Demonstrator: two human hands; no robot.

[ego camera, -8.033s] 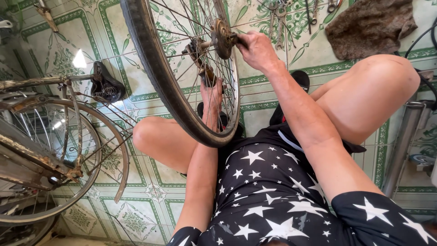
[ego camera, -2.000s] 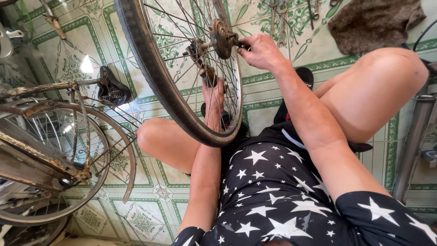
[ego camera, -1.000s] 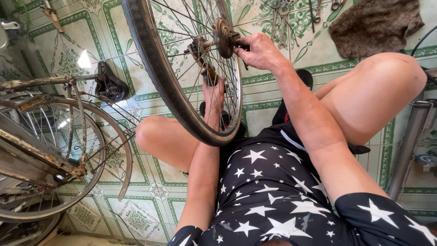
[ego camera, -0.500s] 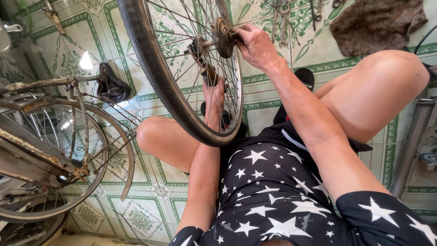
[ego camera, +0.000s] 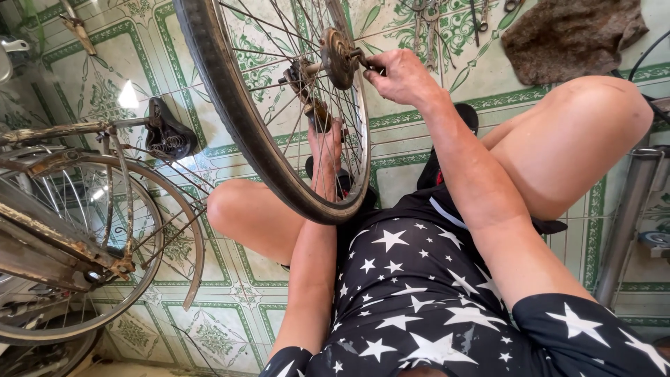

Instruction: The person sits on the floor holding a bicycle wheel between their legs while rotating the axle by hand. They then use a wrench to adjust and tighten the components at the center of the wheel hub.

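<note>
My right hand (ego camera: pixel 399 75) pinches the axle end at the hub (ego camera: pixel 338 57), left hand (ego camera: pixel 322 139) holds through the spokes (ego camera: pixel 279 77); a slip could spin the wheel (ego camera: pixel 241 132) and trap my fingers.

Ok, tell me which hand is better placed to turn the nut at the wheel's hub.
Right, probably. The right hand is already pinched on the axle end beside the hub, on the open side of the wheel. The left hand reaches through the spokes from the far side, seemingly steadying it.
</note>
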